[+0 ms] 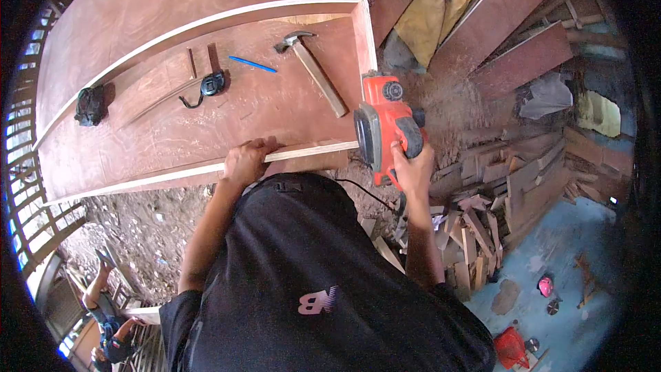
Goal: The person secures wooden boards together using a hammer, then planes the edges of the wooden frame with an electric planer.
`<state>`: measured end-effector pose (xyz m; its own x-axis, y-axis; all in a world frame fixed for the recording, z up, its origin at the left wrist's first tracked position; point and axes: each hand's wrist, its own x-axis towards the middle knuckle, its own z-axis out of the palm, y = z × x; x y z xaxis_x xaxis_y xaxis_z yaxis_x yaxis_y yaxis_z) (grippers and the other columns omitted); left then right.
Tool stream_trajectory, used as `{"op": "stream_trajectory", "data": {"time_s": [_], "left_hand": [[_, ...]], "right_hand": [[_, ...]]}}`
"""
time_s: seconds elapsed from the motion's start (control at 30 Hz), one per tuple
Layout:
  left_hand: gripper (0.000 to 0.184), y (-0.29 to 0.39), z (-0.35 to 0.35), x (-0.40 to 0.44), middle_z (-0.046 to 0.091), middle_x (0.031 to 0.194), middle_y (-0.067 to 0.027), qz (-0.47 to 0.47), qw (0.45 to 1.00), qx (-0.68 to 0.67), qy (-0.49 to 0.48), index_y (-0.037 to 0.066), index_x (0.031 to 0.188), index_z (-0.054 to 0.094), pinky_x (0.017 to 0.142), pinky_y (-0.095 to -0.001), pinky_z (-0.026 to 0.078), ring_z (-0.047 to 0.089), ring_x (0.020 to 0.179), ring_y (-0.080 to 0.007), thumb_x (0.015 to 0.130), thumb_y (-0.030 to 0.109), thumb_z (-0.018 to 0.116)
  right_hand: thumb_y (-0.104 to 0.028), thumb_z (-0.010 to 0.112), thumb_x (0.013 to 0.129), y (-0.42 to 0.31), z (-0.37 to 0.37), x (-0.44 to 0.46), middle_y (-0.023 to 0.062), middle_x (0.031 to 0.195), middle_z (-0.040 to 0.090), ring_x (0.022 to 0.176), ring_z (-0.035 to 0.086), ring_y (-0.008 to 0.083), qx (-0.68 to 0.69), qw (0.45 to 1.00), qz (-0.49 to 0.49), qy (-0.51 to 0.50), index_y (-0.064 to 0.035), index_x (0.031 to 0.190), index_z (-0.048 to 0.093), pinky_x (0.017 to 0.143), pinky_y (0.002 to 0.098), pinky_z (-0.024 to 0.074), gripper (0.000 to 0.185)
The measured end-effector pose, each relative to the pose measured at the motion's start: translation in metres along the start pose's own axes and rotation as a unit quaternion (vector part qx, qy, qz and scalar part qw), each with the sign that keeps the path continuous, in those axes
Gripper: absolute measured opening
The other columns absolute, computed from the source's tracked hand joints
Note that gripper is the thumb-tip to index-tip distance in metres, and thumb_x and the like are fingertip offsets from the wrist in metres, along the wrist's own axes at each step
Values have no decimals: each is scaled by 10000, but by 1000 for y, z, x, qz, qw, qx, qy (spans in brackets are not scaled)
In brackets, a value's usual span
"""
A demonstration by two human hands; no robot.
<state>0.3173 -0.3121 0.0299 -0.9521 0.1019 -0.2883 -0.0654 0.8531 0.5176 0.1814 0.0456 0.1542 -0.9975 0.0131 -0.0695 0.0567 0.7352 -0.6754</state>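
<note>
My right hand [416, 169] is wrapped round the rear handle of a red electric planer [380, 124], which sits at the right corner of a shallow plywood frame [310, 154]. My left hand [246, 162] is closed over the frame's near edge strip, its fingertips partly hidden. Inside the frame, a claw hammer [317, 76] with a wooden handle lies left of the planer. Farther left are a blue pen or pencil [253, 64], a black tape measure [213, 84] and a crumpled black item [89, 105] whose kind I cannot make out.
Offcuts [475, 234] are heaped on the floor to the right. Boards [496, 14] and a yellow sheet [441, 10] lie beyond the frame. A dark cord [365, 189] runs below the planer. Another person [113, 331] is at lower left; a red bag-like item [510, 348] lies lower right.
</note>
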Motion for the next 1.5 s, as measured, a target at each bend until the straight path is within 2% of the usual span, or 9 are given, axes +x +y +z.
{"op": "stream_trajectory", "data": {"time_s": [0.2, 0.3, 0.4, 0.43, 0.7, 1.07, 1.3, 1.37, 1.5], "left_hand": [[421, 10, -16, 1, 726, 1266, -56, -32, 998, 23, -55, 375, 1389, 677, 964, -445, 598, 716, 1147, -301, 984, 266, 641], [448, 6, -13, 0, 725, 1273, -56, -15, 1000, -3, -25, 371, 1392, 675, 967, -441, 599, 720, 1140, -307, 967, 229, 645], [491, 9, -21, 1, 726, 1244, -65, -18, 999, -14, -38, 361, 1405, 665, 959, -434, 602, 725, 1120, -313, 943, 195, 652], [489, 7, -19, 1, 726, 1230, -70, -13, 999, -3, -40, 354, 1399, 670, 954, -432, 604, 726, 1113, -311, 939, 192, 655], [417, 1, -13, 1, 728, 1179, -78, 6, 1000, -14, -14, 324, 1333, 728, 913, -433, 605, 733, 1060, -293, 930, 225, 678], [433, -5, 0, 1, 723, 1160, -71, 15, 1000, -8, 18, 339, 1331, 726, 916, -420, 610, 726, 1071, -298, 915, 222, 700], [535, -7, -1, -2, 720, 1140, -73, 18, 1000, 3, -9, 354, 1392, 681, 924, -419, 609, 727, 1083, -286, 884, 192, 725], [521, -7, -2, 1, 721, 1148, -72, 23, 1000, 3, -9, 350, 1395, 680, 927, -421, 607, 727, 1085, -288, 894, 214, 728], [433, -4, -8, 2, 725, 1189, -56, 13, 1000, 10, -18, 320, 1365, 703, 933, -431, 604, 726, 1090, -297, 933, 343, 725]], "right_hand": [[-147, 764, 858, -64, 0, 40, 165, 838, 732, 782, 727, 286, 68, 992, 85, -56, 16, 947, 688, 722, 466, 546, 200], [-151, 758, 850, -62, 14, 66, 160, 807, 729, 769, 726, 280, 60, 998, 14, -6, 39, 927, 699, 731, 441, 544, 214], [-165, 768, 826, -56, 29, 104, 175, 807, 727, 773, 726, 293, 82, 996, 27, -24, 58, 915, 699, 746, 447, 543, 250], [-128, 752, 861, -56, 33, 117, 39, 685, 652, 558, 597, 126, 33, 999, -14, -13, 13, 898, 735, 519, 359, 495, 148], [-117, 730, 873, -89, 68, 210, -1, 628, 602, 499, 549, 113, 87, 994, -65, -14, -51, 815, 696, 477, 317, 431, 95], [-161, 757, 844, -146, 88, 303, 11, 637, 612, 515, 558, 118, 61, 998, -21, -14, -48, 759, 675, 477, 316, 443, 164], [-203, 819, 876, -128, 7, 241, -18, 667, 599, 471, 518, 146, 171, 984, -20, -36, -32, 1016, 707, 454, 335, 487, 248], [-166, 793, 923, -115, -23, 180, -20, 719, 621, 529, 509, 65, 149, 989, 4, -21, -33, 1045, 748, 456, 282, 464, 186], [-181, 828, 900, -14, -51, 84, 32, 833, 664, 617, 550, 109, 23, 999, 23, 36, -26, 1087, 716, 545, 315, 492, 267]]}}
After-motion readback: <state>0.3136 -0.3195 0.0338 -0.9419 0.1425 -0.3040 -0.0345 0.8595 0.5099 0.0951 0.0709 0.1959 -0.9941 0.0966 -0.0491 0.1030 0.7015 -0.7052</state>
